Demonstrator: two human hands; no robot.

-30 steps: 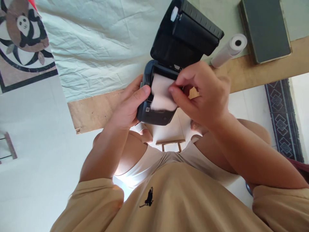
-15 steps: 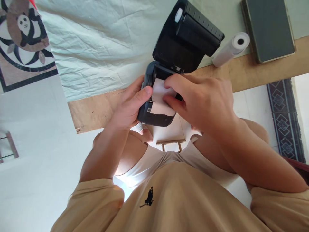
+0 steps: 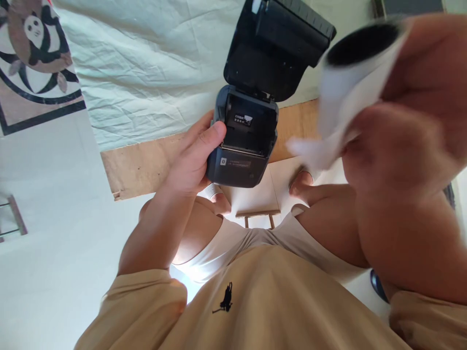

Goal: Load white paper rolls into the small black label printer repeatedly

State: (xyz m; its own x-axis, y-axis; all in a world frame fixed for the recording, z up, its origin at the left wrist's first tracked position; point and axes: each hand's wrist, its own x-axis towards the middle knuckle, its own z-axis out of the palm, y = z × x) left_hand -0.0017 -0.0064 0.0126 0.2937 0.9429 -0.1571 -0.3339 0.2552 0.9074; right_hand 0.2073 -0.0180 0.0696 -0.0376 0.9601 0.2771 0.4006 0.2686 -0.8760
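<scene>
In the head view, the small dark printer (image 3: 242, 141) stood with its lid (image 3: 277, 43) swung fully open, towards 12 o'clock. Its paper bay (image 3: 250, 127) held no roll; only a small label showed on the inner wall. So the removing part of the work looked done, and, as I judge it, what was left was to put a roll in the bay and to shut the lid.

The left hand (image 3: 193, 160) was closed around the left side of the printer. Its thumb lay on the upper edge of the body, and the other fingers went under it, out of sight. The printer sat at about 2 o'clock from this hand and touched it, held above the edge of the wooden worktop (image 3: 134, 167).

The right hand (image 3: 408, 141) was very near the camera and blurred. It gripped a paper roll (image 3: 359, 65), whose dark core opening faced the camera, and a loose white tail of paper (image 3: 310, 148) hung from it towards 8 o'clock. It was probably held between the thumb and the fingers, though the blur hid the exact grip. The roll was at about 3 o'clock from the printer and well apart from it, with its tail near the right edge of the bay.

A pale wrinkled cloth (image 3: 146, 63) covered the worktop behind the printer.
</scene>
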